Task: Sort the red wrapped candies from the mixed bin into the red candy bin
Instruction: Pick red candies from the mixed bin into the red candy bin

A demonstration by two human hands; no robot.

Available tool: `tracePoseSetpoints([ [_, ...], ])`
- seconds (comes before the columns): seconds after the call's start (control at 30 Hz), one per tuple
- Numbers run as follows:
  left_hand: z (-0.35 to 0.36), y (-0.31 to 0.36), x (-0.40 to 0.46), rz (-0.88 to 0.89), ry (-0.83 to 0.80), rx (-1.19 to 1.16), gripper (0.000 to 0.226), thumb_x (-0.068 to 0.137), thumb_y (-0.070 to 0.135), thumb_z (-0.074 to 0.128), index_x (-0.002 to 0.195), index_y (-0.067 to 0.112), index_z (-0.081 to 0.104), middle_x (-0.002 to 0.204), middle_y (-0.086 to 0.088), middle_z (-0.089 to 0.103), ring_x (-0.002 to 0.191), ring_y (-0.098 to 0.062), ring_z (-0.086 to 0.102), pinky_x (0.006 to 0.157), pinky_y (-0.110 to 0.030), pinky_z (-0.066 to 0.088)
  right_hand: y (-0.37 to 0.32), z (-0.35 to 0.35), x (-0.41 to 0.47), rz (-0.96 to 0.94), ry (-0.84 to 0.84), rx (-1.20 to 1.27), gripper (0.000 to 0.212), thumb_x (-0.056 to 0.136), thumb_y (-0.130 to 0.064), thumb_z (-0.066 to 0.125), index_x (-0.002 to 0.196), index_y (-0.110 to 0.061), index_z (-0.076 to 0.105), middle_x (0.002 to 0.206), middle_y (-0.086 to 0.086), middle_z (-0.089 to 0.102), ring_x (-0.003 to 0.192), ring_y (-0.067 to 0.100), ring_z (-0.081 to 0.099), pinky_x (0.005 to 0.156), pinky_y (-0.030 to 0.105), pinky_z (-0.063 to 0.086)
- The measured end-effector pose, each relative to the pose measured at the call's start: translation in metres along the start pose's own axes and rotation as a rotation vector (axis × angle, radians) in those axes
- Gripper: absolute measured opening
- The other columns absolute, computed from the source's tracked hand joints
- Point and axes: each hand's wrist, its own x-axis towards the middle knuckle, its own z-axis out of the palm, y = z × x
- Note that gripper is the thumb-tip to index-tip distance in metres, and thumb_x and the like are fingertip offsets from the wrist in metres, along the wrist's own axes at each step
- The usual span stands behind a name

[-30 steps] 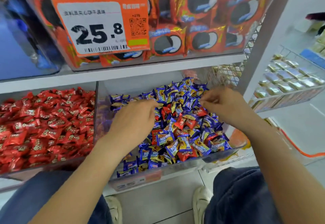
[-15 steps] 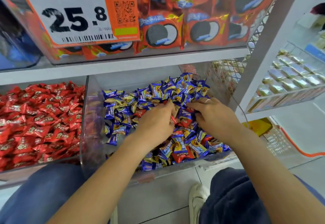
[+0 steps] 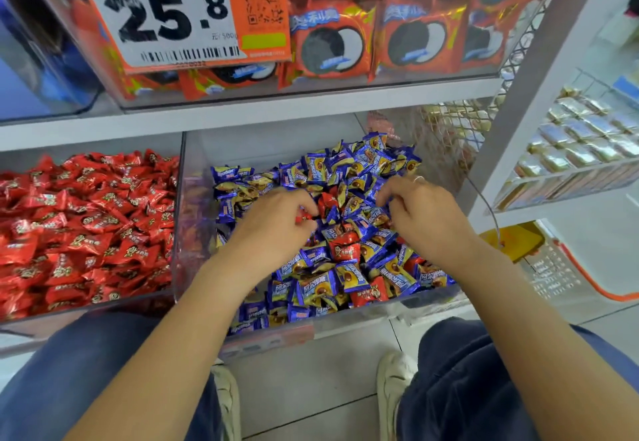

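The clear mixed bin (image 3: 193, 205) holds a heap of blue wrapped candies (image 3: 321, 167) with red ones among them, such as a red candy (image 3: 345, 247) at the centre and another (image 3: 327, 202) between my hands. My left hand (image 3: 273, 229) is over the heap with fingers curled, pinching a small red wrapped candy (image 3: 305, 218) at its fingertips. My right hand (image 3: 425, 215), with a ring on one finger, digs curled fingers into the blue candies; what it holds is hidden. The red candy bin (image 3: 103, 304) on the left is full of red candies (image 3: 86, 226).
A shelf (image 3: 242, 108) above carries a clear bin of orange cookie packs (image 3: 332, 43) and a price tag (image 3: 173, 15) reading 25.8. A wire mesh side (image 3: 449, 136) and a white upright (image 3: 539, 88) stand to the right, with gold wrapped sweets (image 3: 581, 136) beyond. My knees and shoes are below.
The camera has moved closer and lower. Both hands have come together at the middle of the mixed bin, and the left hand now pinches a red candy.
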Motion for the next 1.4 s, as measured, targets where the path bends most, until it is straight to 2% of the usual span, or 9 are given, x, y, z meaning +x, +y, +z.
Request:
tracePoseSetpoints([
  [0.27, 0.036, 0.019, 0.003, 0.125, -0.225, 0.038, 0.054, 0.084, 0.053, 0.061, 0.132, 0.031, 0.047, 0.117, 0.003, 0.048, 0.105, -0.017, 0.052, 0.087, -0.037, 0.048, 0.000, -0.002, 0.003, 0.054, -0.001, -0.143, 0.026, 0.091, -0.015, 0.047, 0.105, -0.020, 0.068, 0.104, 0.004, 0.060, 0.078, 0.022, 0.056, 0.062, 0.029, 0.037],
  [0.43, 0.039, 0.016, 0.002, 0.186, -0.214, 0.101, 0.037, 0.089, 0.048, 0.058, 0.118, 0.026, 0.053, 0.101, 0.006, 0.049, 0.093, -0.016, 0.052, 0.075, -0.032, 0.045, 0.018, -0.015, -0.006, 0.138, -0.012, -0.087, 0.022, 0.090, -0.014, 0.049, 0.102, -0.019, 0.068, 0.071, -0.001, 0.056, 0.052, 0.005, 0.039, 0.058, 0.027, 0.033],
  [0.6, 0.033, 0.008, 0.004, 0.126, -0.173, 0.103, 0.036, 0.093, 0.046, 0.053, 0.093, 0.011, 0.060, 0.083, -0.003, 0.058, 0.074, -0.020, 0.055, 0.067, -0.035, 0.048, 0.023, -0.024, -0.019, 0.149, -0.153, -0.071, 0.021, 0.088, -0.029, 0.060, 0.108, -0.024, 0.065, 0.096, -0.001, 0.065, 0.078, 0.015, 0.058, 0.069, 0.024, 0.037],
  [0.7, 0.025, 0.004, 0.004, 0.084, -0.107, 0.091, 0.043, 0.095, 0.045, 0.050, 0.079, 0.006, 0.057, 0.069, -0.004, 0.050, 0.058, -0.017, 0.045, 0.053, -0.029, 0.034, 0.022, -0.025, -0.024, 0.183, -0.323, -0.131, 0.047, 0.077, -0.047, 0.071, 0.118, -0.029, 0.057, 0.102, -0.002, 0.059, 0.080, 0.012, 0.053, 0.070, 0.024, 0.035],
  [0.8, 0.015, 0.000, 0.004, 0.027, -0.068, 0.058, 0.040, 0.097, 0.042, 0.046, 0.072, 0.010, 0.049, 0.068, -0.002, 0.044, 0.057, -0.014, 0.039, 0.051, -0.028, 0.028, 0.019, -0.024, -0.023, 0.185, -0.414, -0.185, 0.053, 0.078, -0.037, 0.074, 0.125, -0.029, 0.051, 0.107, 0.002, 0.058, 0.083, 0.015, 0.050, 0.071, 0.024, 0.034],
  [0.93, 0.012, -0.003, 0.008, -0.014, -0.022, -0.015, 0.032, 0.098, 0.041, 0.044, 0.081, 0.014, 0.049, 0.078, -0.002, 0.051, 0.067, -0.013, 0.049, 0.056, -0.027, 0.039, 0.020, -0.026, -0.020, 0.146, -0.277, -0.126, 0.028, 0.086, -0.018, 0.066, 0.113, -0.025, 0.064, 0.095, 0.000, 0.065, 0.078, 0.014, 0.055, 0.068, 0.019, 0.035],
  [1.07, 0.019, 0.000, 0.010, -0.023, 0.009, -0.191, 0.026, 0.098, 0.037, 0.045, 0.103, 0.012, 0.048, 0.088, -0.010, 0.062, 0.079, -0.026, 0.066, 0.071, -0.049, 0.055, 0.018, -0.024, -0.019, 0.104, -0.103, -0.062, 0.036, 0.090, 0.000, 0.046, 0.112, -0.021, 0.066, 0.102, 0.007, 0.058, 0.065, 0.005, 0.049, 0.059, 0.015, 0.031],
  [1.23, 0.029, 0.028, 0.016, 0.132, 0.001, -0.126, 0.025, 0.100, 0.018, 0.041, 0.123, 0.022, 0.050, 0.083, 0.006, 0.055, 0.059, -0.009, 0.052, 0.051, -0.024, 0.037, 0.009, -0.016, -0.007, 0.104, 0.007, -0.044, 0.029, 0.092, -0.010, 0.043, 0.098, -0.022, 0.068, 0.099, 0.003, 0.058, 0.064, 0.014, 0.046, 0.060, 0.027, 0.026],
  [1.4, 0.045, 0.040, 0.022, 0.172, -0.045, 0.143, 0.038, 0.096, 0.041, 0.050, 0.130, 0.024, 0.052, 0.113, -0.005, 0.059, 0.098, -0.023, 0.057, 0.071, -0.031, 0.040, 0.015, -0.008, 0.001, 0.152, 0.009, -0.174, 0.021, 0.092, -0.028, 0.050, 0.093, -0.024, 0.070, 0.093, 0.005, 0.064, 0.078, 0.025, 0.059, 0.062, 0.029, 0.038],
])
